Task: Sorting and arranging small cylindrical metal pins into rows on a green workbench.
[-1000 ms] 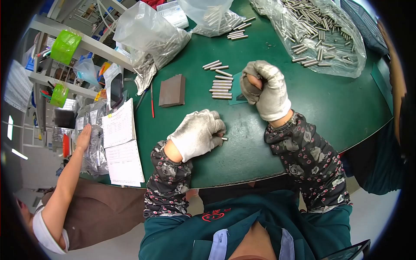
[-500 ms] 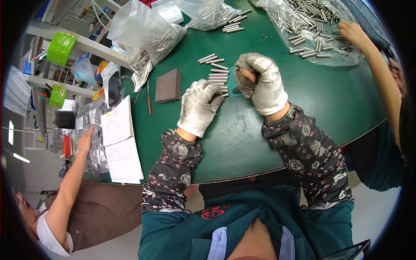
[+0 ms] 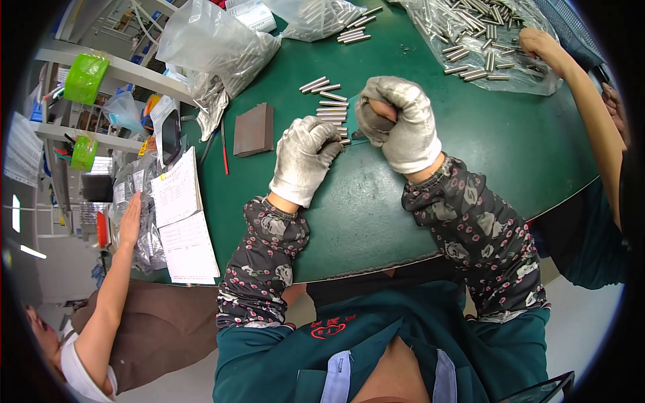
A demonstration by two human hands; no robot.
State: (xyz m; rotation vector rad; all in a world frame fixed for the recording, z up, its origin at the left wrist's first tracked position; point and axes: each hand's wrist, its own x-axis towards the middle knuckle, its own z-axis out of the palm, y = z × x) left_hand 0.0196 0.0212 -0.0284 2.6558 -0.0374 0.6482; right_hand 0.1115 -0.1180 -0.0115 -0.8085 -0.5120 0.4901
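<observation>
Both my hands wear white work gloves over a green table [image 3: 376,201]. My left hand [image 3: 306,158] rests on the table with its fingers curled at the near end of a row of short metal rods [image 3: 330,111]; it touches the rods, and whether it grips one is hidden. My right hand [image 3: 398,121] is clenched in a fist just right of the row, knuckles up, closed around something dark that I cannot make out.
A brown block [image 3: 254,129] lies left of the rods, a red pen [image 3: 224,149] beside it. Clear bags of metal rods [image 3: 470,33] sit at the back. Papers [image 3: 181,221] lie at the left edge. Another person's hand [image 3: 129,218] reaches at left; another arm [image 3: 578,94] at right.
My left hand moved forward and right from the near table to the row of rods. My right hand stayed by the rods, clenched. A person's arm came in at the right.
</observation>
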